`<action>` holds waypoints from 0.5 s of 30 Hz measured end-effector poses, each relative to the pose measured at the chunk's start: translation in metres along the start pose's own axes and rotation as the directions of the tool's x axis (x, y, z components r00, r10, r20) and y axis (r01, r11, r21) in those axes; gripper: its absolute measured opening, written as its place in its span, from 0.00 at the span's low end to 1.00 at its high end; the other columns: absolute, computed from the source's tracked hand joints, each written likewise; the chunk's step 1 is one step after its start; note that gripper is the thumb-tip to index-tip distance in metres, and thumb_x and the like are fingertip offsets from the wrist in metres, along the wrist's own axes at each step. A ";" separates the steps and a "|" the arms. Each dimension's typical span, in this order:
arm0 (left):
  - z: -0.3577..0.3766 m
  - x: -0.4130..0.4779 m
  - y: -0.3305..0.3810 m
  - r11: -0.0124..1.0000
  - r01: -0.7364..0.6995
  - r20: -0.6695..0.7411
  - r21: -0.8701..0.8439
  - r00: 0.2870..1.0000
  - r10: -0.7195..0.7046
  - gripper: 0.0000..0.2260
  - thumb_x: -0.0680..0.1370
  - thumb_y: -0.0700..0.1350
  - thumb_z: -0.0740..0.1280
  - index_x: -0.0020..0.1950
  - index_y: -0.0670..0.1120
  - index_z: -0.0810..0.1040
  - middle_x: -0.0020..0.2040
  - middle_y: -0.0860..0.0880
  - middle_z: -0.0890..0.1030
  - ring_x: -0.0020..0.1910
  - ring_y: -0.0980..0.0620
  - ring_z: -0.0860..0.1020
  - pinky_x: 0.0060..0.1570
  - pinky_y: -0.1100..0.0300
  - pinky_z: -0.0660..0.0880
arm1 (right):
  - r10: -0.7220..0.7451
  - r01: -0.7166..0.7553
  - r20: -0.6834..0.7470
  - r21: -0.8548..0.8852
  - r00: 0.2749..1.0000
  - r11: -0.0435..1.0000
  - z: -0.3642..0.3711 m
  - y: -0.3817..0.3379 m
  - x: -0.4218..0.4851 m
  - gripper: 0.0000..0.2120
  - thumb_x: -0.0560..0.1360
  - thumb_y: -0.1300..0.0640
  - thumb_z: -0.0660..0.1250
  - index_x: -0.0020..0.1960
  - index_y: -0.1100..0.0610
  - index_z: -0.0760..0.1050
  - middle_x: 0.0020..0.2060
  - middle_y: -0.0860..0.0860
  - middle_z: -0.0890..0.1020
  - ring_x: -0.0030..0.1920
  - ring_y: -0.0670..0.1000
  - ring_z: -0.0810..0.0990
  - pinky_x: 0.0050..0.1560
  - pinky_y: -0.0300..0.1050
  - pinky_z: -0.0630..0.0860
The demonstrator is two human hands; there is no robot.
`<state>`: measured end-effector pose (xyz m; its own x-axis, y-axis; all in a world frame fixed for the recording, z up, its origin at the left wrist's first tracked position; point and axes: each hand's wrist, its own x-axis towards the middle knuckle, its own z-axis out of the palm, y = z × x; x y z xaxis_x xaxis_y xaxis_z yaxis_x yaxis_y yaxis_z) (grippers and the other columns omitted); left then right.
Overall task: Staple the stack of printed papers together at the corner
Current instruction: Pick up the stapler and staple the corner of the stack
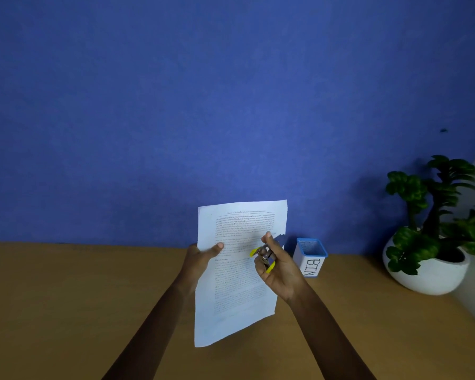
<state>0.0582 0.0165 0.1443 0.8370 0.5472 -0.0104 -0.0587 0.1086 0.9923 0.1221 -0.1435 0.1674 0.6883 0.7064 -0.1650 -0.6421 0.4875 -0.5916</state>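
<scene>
White and thin, the stack of printed papers (239, 286) stood almost upright in the air above the wooden table (66, 297), in front of the blue wall (176, 105). The left hand (200, 260) pinched it at the left edge, roughly a third of the way down, with the thumb flat on the printed face and the other fingers hidden behind the sheets. The right hand (280, 274) was curled round a small tool (263, 256) with yellow tips and a blue part, held in front of the page's right half. It was probably the stapler, though blur left its form uncertain, and I could not tell whether it touched the paper. Such a stack would be light but limp: held by one edge it bends and droops, and loose sheets can slide over one another and lose their alignment. A firm pinch close to the corner to be fastened, most likely the top left, would probably keep the edges square while the tool's mouth is slipped over that corner. Pressing far from the grip could crease the sheets or set the staple crooked. Just beyond the right hand a white bin (310, 263) with a blue rim stood on the table, and a potted plant (433, 198) stood farther right.
</scene>
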 end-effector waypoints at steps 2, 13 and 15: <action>0.000 0.001 0.000 1.000 0.004 0.003 -0.004 1.000 -0.004 0.15 0.75 0.36 0.66 0.62 0.38 0.74 0.62 0.38 0.77 0.58 0.41 0.76 0.56 0.51 0.73 | 0.018 -0.018 -0.009 -0.027 1.000 0.999 0.003 -0.001 0.001 0.08 0.69 0.54 0.69 0.41 0.59 0.80 0.30 0.53 0.85 0.28 0.46 0.82 0.30 0.36 0.81; 0.003 0.004 0.000 1.000 -0.003 0.042 -0.023 0.999 0.004 0.09 0.74 0.34 0.66 0.53 0.39 0.77 0.56 0.40 0.79 0.42 0.51 0.80 0.38 0.64 0.79 | -0.119 0.152 0.124 -0.307 0.985 0.940 0.033 -0.022 0.004 0.09 0.79 0.65 0.57 0.47 0.60 0.76 0.37 0.50 0.86 0.39 0.45 0.86 0.39 0.34 0.82; 0.004 0.005 0.000 1.000 -0.012 0.048 0.001 0.999 0.012 0.08 0.74 0.34 0.66 0.52 0.40 0.76 0.56 0.40 0.79 0.41 0.54 0.80 0.39 0.63 0.78 | -0.219 0.273 0.169 -0.462 0.961 0.844 0.041 -0.025 0.005 0.11 0.78 0.68 0.57 0.48 0.56 0.75 0.40 0.49 0.83 0.40 0.43 0.84 0.43 0.33 0.82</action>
<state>0.0644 0.0159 0.1447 0.8613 0.5081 0.0078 -0.0687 0.1013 0.9925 0.1281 -0.1308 0.2141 0.7450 0.6589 0.1040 -0.1982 0.3674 -0.9087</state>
